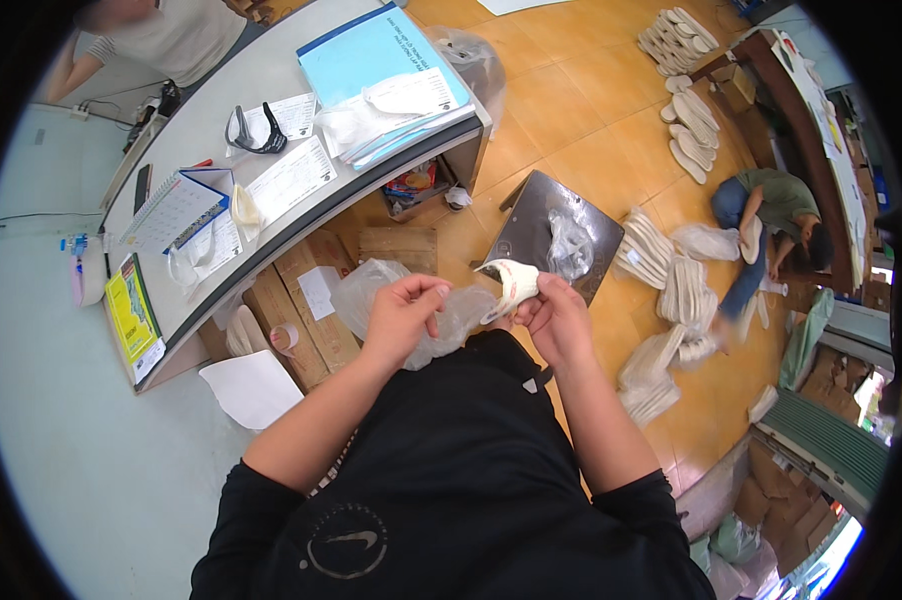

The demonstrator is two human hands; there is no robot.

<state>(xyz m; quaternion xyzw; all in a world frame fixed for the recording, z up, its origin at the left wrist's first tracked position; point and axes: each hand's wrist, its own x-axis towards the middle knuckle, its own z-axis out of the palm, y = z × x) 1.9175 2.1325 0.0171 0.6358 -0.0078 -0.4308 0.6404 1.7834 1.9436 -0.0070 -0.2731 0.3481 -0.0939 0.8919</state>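
In front of my lap, my right hand (pixel 554 312) pinches a white curved, shell-like piece (pixel 514 284) with reddish marks on its surface. The piece's narrow curled tip points left, toward my other hand. My left hand (pixel 407 316) hovers a short way off, fingers loosely bent and apart, with nothing visible in them. Below and between the hands spreads a crumpled clear plastic bag (pixel 461 318); whether the left hand touches it I cannot tell. Similar white curved pieces lie on the desk, one of them a cream piece (pixel 245 212) beside the calendar.
The curved grey desk (pixel 196 290) carries papers, blue folders (pixel 356 55), a black clip-like object (pixel 258 130) and a desk calendar (pixel 176 212). A dark stool (pixel 541 215) holds crumpled plastic. Stacked insoles (pixel 687 290) cover the floor near a crouching person (pixel 786 205). Another person (pixel 186 40) sits behind the desk.
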